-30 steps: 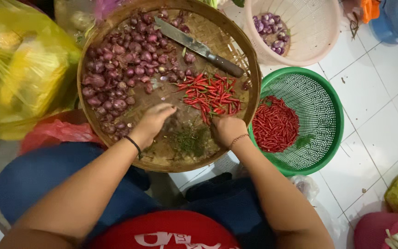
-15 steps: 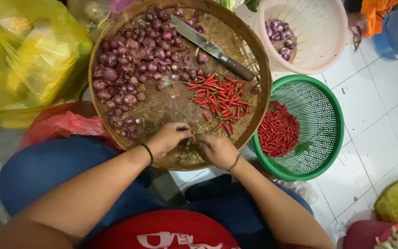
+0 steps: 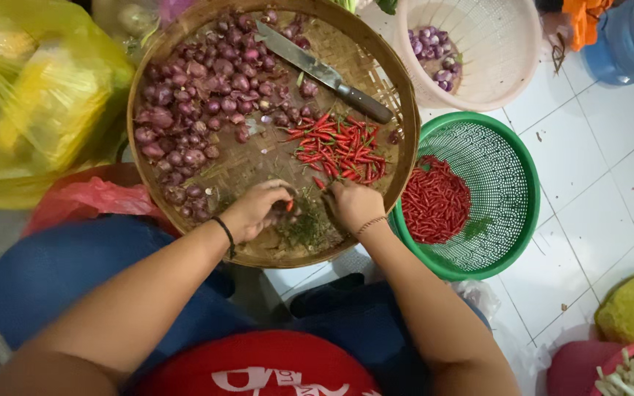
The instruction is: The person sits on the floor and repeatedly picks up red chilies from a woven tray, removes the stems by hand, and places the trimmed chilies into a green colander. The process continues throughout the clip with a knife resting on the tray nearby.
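Red, light and soft, a chili (image 3: 290,206) is being pinched in left hand (image 3: 258,209) fingers near its stem, while right hand (image 3: 354,205) fingers are pressing together on stems (image 3: 310,224).

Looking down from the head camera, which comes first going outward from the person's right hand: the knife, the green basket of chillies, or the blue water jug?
From the right hand:
1. Green basket, just to its right, beside the woven tray.
2. Knife, up on the tray's far side, above the loose chillies.
3. Blue water jug, in the far top right corner.

Soft even light, faint shadows, edges blurred.
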